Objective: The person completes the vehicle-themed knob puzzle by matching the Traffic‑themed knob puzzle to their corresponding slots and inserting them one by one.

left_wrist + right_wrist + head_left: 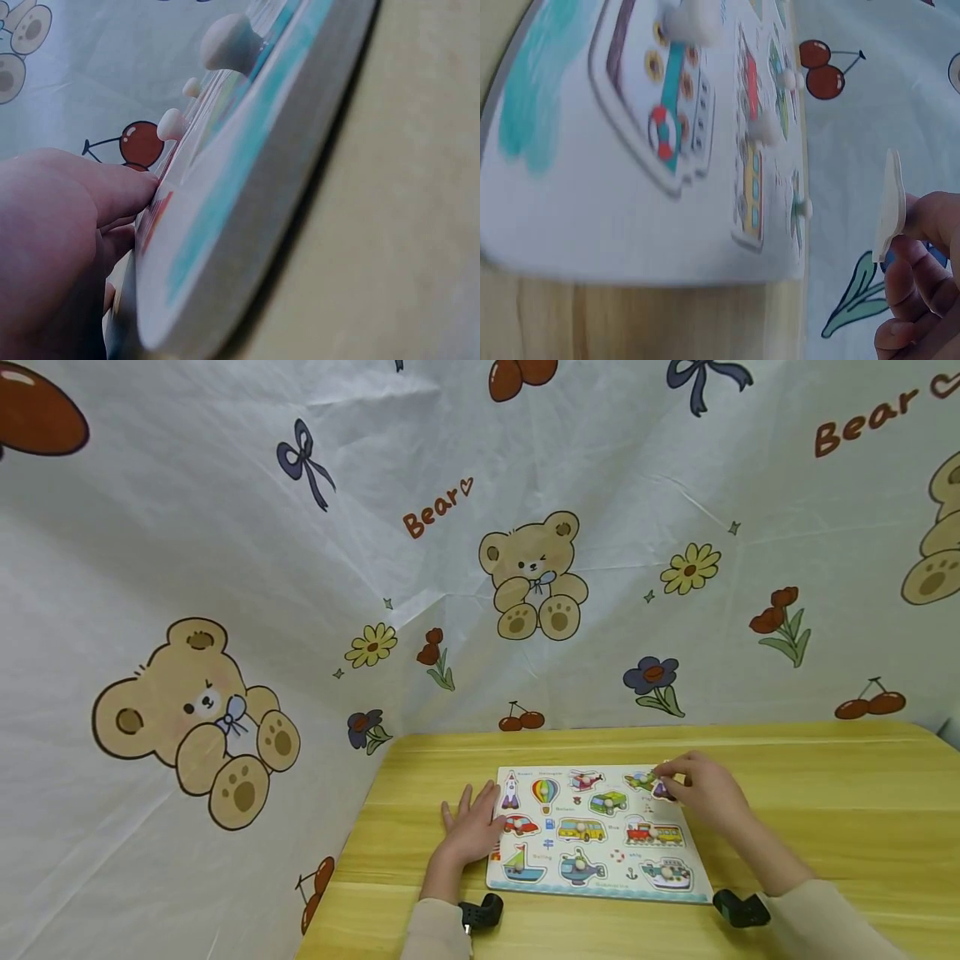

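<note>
A white wooden knob puzzle board [555, 887] with pictures of vehicles lies on the table. My right hand [701, 789] pinches a thin puzzle piece [890, 206] above the board's far right corner. Only a purple and white bit of that piece shows in the head view; the right wrist view has it edge-on. Close to it is the green plane piece [640, 781]. My left hand [472, 831] rests at the board's left edge with fingers spread, its thumb by the red car piece [520, 825]. In the left wrist view the thumb touches the board's edge.
Other knobbed pieces sit in the board, among them a rocket [510, 792], a yellow bus [581, 831], a train [654, 834] and a ship [667, 874]. The wooden table [840, 793] extends around it. A bear-printed cloth [450, 685] hangs behind and along the left.
</note>
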`<act>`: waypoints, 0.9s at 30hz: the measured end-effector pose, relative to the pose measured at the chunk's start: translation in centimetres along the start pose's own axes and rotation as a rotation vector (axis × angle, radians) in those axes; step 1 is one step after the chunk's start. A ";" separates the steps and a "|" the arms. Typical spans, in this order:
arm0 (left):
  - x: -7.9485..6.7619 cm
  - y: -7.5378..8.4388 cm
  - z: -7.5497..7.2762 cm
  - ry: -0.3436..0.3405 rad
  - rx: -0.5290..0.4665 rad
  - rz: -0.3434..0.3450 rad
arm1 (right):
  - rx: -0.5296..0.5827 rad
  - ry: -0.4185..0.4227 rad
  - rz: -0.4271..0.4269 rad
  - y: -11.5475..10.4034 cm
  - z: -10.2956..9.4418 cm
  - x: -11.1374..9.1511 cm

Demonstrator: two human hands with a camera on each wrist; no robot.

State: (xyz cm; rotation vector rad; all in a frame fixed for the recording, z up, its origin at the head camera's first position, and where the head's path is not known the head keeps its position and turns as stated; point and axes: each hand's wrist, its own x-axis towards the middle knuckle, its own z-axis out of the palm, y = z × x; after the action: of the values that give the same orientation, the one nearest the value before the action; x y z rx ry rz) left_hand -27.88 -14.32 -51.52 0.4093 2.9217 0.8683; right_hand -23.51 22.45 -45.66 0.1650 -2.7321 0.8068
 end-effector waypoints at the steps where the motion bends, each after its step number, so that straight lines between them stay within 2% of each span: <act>1: 0.0 0.0 0.0 0.001 0.000 0.000 | 0.008 -0.005 0.002 -0.3 0.3 0.1; 12: -0.1 -0.2 -0.1 0.002 0.008 -0.002 | 0.099 -0.055 0.006 -3.3 3.2 0.8; 20: 0.0 -0.3 -0.1 0.003 0.007 -0.002 | 0.063 -0.098 -0.032 -5.6 5.9 1.3; 27: 0.0 -0.1 -0.1 -0.005 0.013 0.009 | 0.098 -0.122 -0.016 -7.3 7.9 2.0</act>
State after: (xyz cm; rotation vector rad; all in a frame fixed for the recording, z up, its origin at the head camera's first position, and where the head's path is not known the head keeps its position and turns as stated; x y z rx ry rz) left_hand -27.95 -14.49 -51.50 0.4259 2.9247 0.8479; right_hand -25.89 12.00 -47.65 0.2641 -2.8007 0.9565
